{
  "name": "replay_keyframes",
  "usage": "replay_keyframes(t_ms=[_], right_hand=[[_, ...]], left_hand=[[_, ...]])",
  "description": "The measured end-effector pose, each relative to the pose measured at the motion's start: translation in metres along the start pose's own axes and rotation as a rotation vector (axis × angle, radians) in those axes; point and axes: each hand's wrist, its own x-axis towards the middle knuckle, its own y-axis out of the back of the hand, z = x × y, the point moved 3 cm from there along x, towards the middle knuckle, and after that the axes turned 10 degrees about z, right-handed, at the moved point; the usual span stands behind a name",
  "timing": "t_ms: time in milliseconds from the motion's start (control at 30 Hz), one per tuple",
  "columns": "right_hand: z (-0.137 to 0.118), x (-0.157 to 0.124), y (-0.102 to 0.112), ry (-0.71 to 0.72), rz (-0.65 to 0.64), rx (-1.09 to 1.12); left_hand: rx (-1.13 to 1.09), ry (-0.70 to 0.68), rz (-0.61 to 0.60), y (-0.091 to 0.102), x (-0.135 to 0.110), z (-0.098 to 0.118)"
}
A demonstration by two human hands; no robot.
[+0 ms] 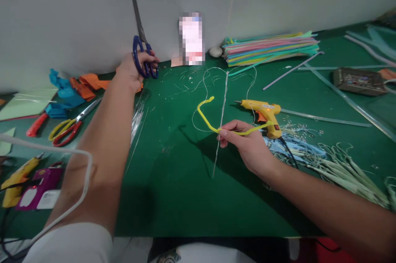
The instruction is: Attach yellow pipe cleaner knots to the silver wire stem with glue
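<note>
At the back left, my left hand (131,67) is closed on the handles of blue-handled scissors (140,32), whose blades point up. Near the middle, my right hand (244,143) pinches a thin wire frame (225,98), a twisted stem with loops spreading to both sides. A bent yellow pipe cleaner (204,118) crosses the stem at my right fingertips and runs on over that hand. From the top of the stem a turquoise pipe cleaner (246,69) reaches toward the bundle behind.
A yellow glue gun (262,110) lies just behind my right hand. Behind it rests a pipe cleaner bundle (269,48). A phone (191,38) leans on the wall. Red-and-yellow scissors (69,127), loose wires (137,120) and a purple box (38,189) are at left; tassels (346,168) lie right.
</note>
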Motion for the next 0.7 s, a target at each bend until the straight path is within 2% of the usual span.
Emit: replay_keyframes(t_ms=[100,300,400,533,633,700], right_hand=[[0.0,0.0,0.0,-0.008,0.001,-0.003],[-0.002,-0.001,0.0,-0.018,0.006,-0.014],[-0.003,0.0,-0.001,-0.008,0.017,-0.004],[-0.002,0.001,0.001,0.016,0.031,-0.009],[-0.002,0.0,0.002,0.026,0.057,0.016],[-0.004,-0.001,0.002,0.027,0.081,0.062]], left_hand=[[-0.059,0.044,0.019,-0.003,-0.001,0.002],[-0.166,0.044,-0.029,-0.01,-0.006,0.02],[-0.191,0.03,-0.04,-0.017,-0.016,0.029],[-0.204,-0.008,-0.053,-0.028,-0.053,0.041],[-0.187,-0.018,-0.081,-0.032,-0.097,0.047],[-0.027,-0.035,-0.104,-0.031,-0.132,0.051]])
